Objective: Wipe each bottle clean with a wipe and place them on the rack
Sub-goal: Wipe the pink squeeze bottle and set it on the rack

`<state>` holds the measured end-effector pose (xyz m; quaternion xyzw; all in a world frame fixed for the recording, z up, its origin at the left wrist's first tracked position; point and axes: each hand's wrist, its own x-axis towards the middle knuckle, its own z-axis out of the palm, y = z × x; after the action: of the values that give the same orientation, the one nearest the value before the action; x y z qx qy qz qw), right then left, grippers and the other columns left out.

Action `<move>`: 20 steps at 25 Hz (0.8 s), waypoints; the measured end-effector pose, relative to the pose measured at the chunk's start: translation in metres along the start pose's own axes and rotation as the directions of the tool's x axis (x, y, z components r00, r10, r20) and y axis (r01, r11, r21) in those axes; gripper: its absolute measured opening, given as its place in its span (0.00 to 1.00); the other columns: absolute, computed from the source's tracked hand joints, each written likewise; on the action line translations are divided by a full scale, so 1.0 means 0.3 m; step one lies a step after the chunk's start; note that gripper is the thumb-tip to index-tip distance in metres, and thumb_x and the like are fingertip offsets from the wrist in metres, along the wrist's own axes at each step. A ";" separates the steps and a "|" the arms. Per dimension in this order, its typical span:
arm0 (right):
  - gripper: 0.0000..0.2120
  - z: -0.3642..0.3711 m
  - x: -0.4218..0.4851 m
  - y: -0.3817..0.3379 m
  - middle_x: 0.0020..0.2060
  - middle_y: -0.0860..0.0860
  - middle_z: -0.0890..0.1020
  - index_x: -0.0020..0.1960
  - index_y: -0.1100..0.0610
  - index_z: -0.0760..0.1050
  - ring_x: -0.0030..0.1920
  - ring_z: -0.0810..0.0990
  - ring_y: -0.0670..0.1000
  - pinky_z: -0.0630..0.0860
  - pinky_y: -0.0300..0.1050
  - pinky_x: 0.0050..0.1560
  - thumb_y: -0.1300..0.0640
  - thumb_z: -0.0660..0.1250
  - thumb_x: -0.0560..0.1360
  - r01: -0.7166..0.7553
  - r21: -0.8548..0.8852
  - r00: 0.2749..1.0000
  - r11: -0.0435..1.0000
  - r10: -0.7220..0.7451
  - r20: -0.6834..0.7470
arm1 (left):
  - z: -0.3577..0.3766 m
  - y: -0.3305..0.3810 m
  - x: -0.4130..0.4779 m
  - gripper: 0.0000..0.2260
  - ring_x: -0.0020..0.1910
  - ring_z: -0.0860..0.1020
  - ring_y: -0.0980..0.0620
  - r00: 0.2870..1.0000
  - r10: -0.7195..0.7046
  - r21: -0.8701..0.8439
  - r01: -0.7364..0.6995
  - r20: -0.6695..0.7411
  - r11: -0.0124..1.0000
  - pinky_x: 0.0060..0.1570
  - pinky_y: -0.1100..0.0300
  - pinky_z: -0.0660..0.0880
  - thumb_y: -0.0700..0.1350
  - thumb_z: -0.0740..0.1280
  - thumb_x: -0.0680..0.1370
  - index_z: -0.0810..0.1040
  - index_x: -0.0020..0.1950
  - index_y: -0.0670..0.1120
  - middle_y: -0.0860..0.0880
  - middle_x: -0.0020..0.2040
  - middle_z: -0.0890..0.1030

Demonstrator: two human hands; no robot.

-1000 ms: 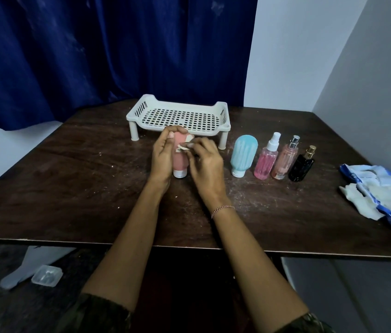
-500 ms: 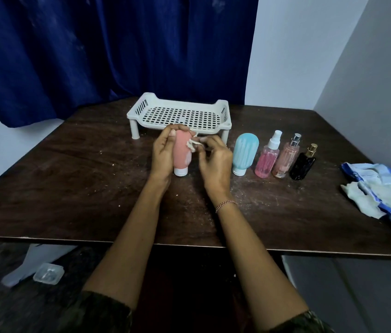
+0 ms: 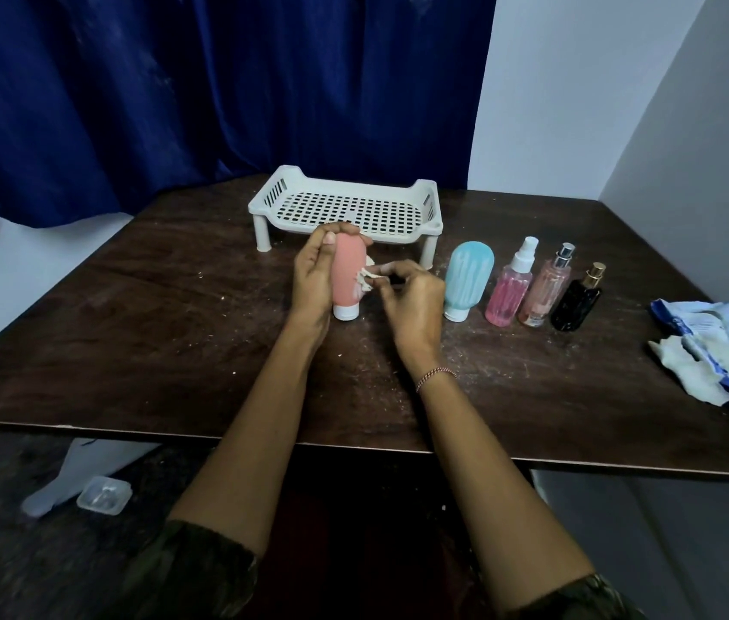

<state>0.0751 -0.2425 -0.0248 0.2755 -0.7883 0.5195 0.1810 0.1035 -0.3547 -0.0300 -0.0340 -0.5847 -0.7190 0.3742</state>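
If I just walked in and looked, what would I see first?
First, the two hands mid-table: the left hand holds a pink bottle standing on its white cap, while the right hand pinches a small white wipe against its side. Just behind stands a white rack with no bottle on it yet. To the right, four more bottles stand in a row, starting with a light blue bottle.

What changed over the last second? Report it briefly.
The right grip, pinching the wipe, slid from the front of the pink bottle round to its right side. The left grip holds that bottle as before; the rack and the blue bottle stayed put.
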 end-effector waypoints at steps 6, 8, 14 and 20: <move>0.06 -0.003 0.010 0.000 0.43 0.52 0.84 0.46 0.61 0.82 0.41 0.79 0.44 0.75 0.30 0.47 0.67 0.70 0.69 -0.053 0.051 0.998 0.997 0.052 0.031 | 0.000 0.001 0.000 0.11 0.43 0.79 0.52 1.000 0.008 -0.016 -0.008 -0.006 1.000 0.42 0.59 0.78 0.42 0.54 0.81 0.75 0.47 0.45 0.46 0.44 0.81; 0.07 -0.007 0.010 0.007 0.43 0.52 0.84 0.45 0.61 0.83 0.40 0.78 0.43 0.70 0.22 0.43 0.68 0.70 0.69 -0.099 0.030 0.991 0.995 0.096 0.093 | 0.003 0.005 0.003 0.10 0.43 0.80 0.54 0.999 0.000 -0.010 -0.001 -0.046 1.000 0.41 0.60 0.78 0.43 0.54 0.81 0.75 0.47 0.45 0.48 0.43 0.82; 0.06 0.010 0.010 0.006 0.43 0.51 0.84 0.44 0.59 0.83 0.41 0.80 0.45 0.76 0.36 0.48 0.66 0.71 0.69 -0.101 0.037 0.989 0.994 0.096 0.110 | 0.004 0.016 0.004 0.11 0.43 0.81 0.56 0.987 -0.051 -0.049 0.044 -0.151 0.998 0.40 0.63 0.77 0.40 0.53 0.82 0.74 0.47 0.44 0.45 0.45 0.80; 0.06 0.000 -0.002 0.015 0.45 0.52 0.84 0.46 0.60 0.82 0.43 0.81 0.46 0.75 0.36 0.49 0.65 0.72 0.69 -0.097 -0.054 0.971 0.994 0.106 0.214 | -0.010 -0.002 0.010 0.12 0.46 0.80 0.54 0.981 -0.010 -0.002 0.010 -0.192 1.000 0.47 0.62 0.76 0.41 0.53 0.82 0.75 0.47 0.47 0.50 0.43 0.83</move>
<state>0.0729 -0.2411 -0.0284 0.2857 -0.8275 0.4777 0.0734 0.1020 -0.3588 -0.0301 0.0384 -0.5454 -0.7213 0.4252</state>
